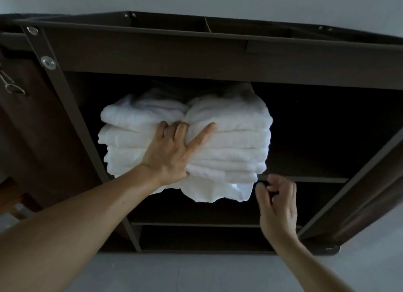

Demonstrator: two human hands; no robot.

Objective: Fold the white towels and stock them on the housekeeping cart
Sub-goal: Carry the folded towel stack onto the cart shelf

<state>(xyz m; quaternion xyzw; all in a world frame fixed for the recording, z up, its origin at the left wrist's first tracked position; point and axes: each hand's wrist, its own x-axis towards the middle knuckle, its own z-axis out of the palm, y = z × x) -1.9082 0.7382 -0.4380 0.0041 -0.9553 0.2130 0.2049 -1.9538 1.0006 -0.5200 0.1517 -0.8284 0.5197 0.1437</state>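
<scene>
A stack of several folded white towels (229, 143) fills the left half of the upper shelf of the dark brown housekeeping cart (196, 60). My left hand (172, 152) presses flat against the front of the stack, fingers spread, index finger pointing up to the right. One towel's loose edge (218, 191) hangs below the shelf lip. My right hand (277, 202) hovers just right of that hanging edge, at the shelf's front lip, with fingers loosely curled and nothing in them.
The shelf's right half (316, 139) is dark and bare. Lower shelves (196, 224) sit below. The cart's top tray (205, 27) has a divider. Metal hooks (11, 84) hang on the left side panel. A grey floor (196, 272) lies in front.
</scene>
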